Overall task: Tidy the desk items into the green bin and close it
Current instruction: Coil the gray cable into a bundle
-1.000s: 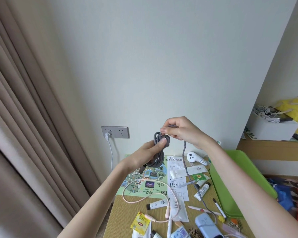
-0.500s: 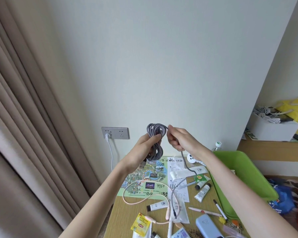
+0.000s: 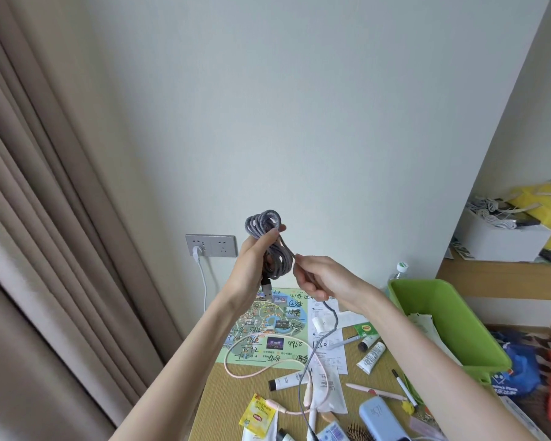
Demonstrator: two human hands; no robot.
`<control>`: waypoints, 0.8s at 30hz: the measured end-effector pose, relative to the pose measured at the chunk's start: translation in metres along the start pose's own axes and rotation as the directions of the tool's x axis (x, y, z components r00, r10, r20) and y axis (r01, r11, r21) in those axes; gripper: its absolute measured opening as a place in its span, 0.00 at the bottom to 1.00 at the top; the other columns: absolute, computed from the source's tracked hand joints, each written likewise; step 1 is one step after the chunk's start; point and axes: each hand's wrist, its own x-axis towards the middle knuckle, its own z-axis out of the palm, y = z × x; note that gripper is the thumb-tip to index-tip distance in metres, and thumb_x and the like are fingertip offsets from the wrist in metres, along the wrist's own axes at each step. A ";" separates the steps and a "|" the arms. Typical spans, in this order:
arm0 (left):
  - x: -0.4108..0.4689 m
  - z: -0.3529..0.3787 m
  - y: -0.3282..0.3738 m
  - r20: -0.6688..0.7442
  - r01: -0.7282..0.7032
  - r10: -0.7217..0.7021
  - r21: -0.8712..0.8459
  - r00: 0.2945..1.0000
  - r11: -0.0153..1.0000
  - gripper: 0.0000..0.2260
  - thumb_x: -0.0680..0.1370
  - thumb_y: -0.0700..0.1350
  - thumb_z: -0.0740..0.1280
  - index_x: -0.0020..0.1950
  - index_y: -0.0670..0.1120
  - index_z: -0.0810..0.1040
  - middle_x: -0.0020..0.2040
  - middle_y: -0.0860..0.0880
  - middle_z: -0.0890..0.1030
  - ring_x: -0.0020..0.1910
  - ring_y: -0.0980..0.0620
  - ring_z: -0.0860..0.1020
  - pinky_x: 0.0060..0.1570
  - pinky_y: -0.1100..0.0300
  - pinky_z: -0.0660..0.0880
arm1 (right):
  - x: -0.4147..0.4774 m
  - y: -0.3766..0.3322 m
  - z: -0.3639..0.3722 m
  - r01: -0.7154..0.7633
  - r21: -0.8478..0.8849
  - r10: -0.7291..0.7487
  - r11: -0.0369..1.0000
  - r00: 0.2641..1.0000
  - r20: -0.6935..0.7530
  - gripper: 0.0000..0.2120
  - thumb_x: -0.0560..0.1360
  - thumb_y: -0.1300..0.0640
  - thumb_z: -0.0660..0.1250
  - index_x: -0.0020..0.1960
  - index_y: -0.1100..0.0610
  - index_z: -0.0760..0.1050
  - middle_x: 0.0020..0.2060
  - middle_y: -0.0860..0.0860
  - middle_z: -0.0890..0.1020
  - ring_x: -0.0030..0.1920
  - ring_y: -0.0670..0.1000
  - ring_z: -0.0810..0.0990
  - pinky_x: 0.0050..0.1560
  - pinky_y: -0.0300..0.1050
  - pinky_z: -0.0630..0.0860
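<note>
A grey braided cable (image 3: 269, 237) is wound in loops, and my left hand (image 3: 252, 265) grips that coil in the air above the desk. Its USB plug hangs below my palm. My right hand (image 3: 318, 278) is closed on the loose end of the same cable, just right of the coil; the rest of the cord trails down to the desk. The green bin (image 3: 452, 316) stands open at the desk's right side, with papers inside it.
The wooden desk (image 3: 213, 399) carries a map sheet (image 3: 268, 329), a pink cable (image 3: 252, 374), tubes, pens, a yellow tea sachet (image 3: 256, 415) and a blue case (image 3: 380, 418). A wall socket (image 3: 211, 245) holds a white plug. A curtain hangs at left; a shelf with a white box (image 3: 500, 243) is at right.
My right hand has dropped from above the coil to its lower right, drawing the loose cord down. The coil in my left hand has risen slightly, and the view has tilted down.
</note>
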 end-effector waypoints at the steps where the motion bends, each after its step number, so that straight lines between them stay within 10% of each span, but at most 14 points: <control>1: 0.000 -0.001 0.001 0.015 0.001 -0.001 -0.020 1.000 1.000 0.15 0.81 0.50 0.60 0.63 0.46 0.77 0.34 0.48 0.72 0.26 0.54 0.71 0.15 0.66 0.62 | -0.001 -0.001 0.001 0.025 0.008 -0.025 1.000 1.000 -0.004 0.20 0.82 0.46 0.55 0.35 0.54 0.71 0.26 0.50 0.69 0.23 0.47 0.61 0.24 0.37 0.58; 17: 0.007 -0.005 -0.006 0.065 0.110 -0.095 -0.296 0.993 0.949 0.11 0.82 0.51 0.57 0.47 0.46 0.74 0.33 0.53 0.78 0.30 0.56 0.77 0.29 0.61 0.69 | -0.004 -0.006 0.011 0.043 -0.157 -0.041 0.987 0.999 0.015 0.18 0.84 0.50 0.53 0.41 0.57 0.73 0.27 0.49 0.71 0.25 0.46 0.65 0.28 0.40 0.60; 24: 0.006 -0.013 -0.004 -0.092 0.105 -0.125 -0.203 0.988 0.974 0.16 0.81 0.57 0.58 0.56 0.46 0.74 0.40 0.49 0.74 0.25 0.59 0.74 0.18 0.66 0.64 | -0.010 -0.015 -0.004 0.005 -0.166 -0.014 0.986 0.999 -0.050 0.16 0.79 0.50 0.64 0.36 0.57 0.74 0.23 0.47 0.66 0.24 0.46 0.62 0.27 0.37 0.60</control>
